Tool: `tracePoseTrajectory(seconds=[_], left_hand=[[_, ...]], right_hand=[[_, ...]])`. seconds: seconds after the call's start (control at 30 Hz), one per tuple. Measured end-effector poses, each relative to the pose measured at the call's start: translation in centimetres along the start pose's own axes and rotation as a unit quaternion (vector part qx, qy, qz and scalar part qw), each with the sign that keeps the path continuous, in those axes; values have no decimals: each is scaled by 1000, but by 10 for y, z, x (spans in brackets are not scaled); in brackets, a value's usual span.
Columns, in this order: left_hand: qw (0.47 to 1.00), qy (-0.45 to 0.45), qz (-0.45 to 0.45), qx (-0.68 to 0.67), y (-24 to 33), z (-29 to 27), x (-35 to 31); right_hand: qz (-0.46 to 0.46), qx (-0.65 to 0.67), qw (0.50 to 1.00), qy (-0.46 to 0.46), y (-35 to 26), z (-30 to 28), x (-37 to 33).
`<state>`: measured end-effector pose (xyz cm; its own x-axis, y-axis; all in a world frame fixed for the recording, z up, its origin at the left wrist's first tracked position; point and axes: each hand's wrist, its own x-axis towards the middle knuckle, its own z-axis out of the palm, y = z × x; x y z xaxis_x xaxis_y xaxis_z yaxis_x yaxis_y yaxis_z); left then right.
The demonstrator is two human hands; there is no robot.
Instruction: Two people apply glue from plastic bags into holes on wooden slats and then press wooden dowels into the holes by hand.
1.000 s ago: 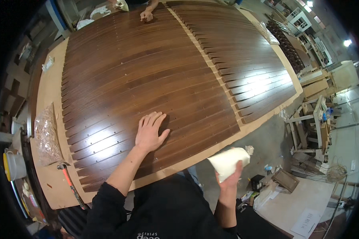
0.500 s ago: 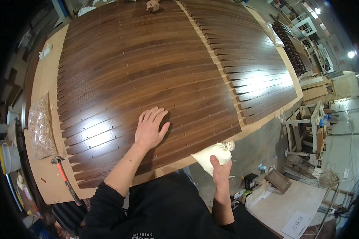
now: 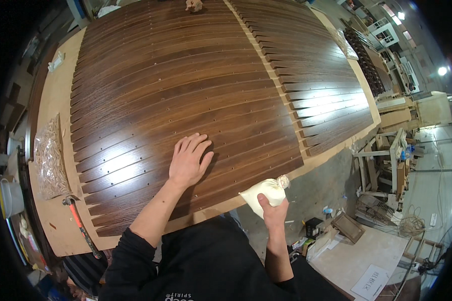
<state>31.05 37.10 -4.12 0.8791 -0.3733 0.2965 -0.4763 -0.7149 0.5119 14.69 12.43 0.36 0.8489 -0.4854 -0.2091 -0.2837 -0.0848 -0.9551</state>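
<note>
Cream bag [image 3: 259, 189], shifted leftward, nearer brown slats [image 3: 221, 103]

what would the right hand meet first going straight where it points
Likely the tabletop's near edge, with the cream bag leading; depth is unclear, so the right hand might pass above.

Grey floor [image 3: 311, 193], pale wooden stand [image 3: 376, 151] at right, white paned frame [image 3: 385, 34] farther back, bright lamp [image 3: 442, 70] upper right

A woodworking workshop, shown by drilled brown boards [image 3: 186, 108], a claw hammer [image 3: 79, 223] and bagged dowels [image 3: 50, 163]
</note>
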Motion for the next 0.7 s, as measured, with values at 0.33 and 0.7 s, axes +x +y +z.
tracePoseTrajectory(seconds=[0.33, 0.7], left_hand=[[1000, -8, -7, -4, 0, 0, 1], [999, -12, -22, -22, 0, -2, 2]], right_hand=[[10, -18, 998, 64, -3, -10, 2], [-24, -47, 999, 8, -22, 17, 26]])
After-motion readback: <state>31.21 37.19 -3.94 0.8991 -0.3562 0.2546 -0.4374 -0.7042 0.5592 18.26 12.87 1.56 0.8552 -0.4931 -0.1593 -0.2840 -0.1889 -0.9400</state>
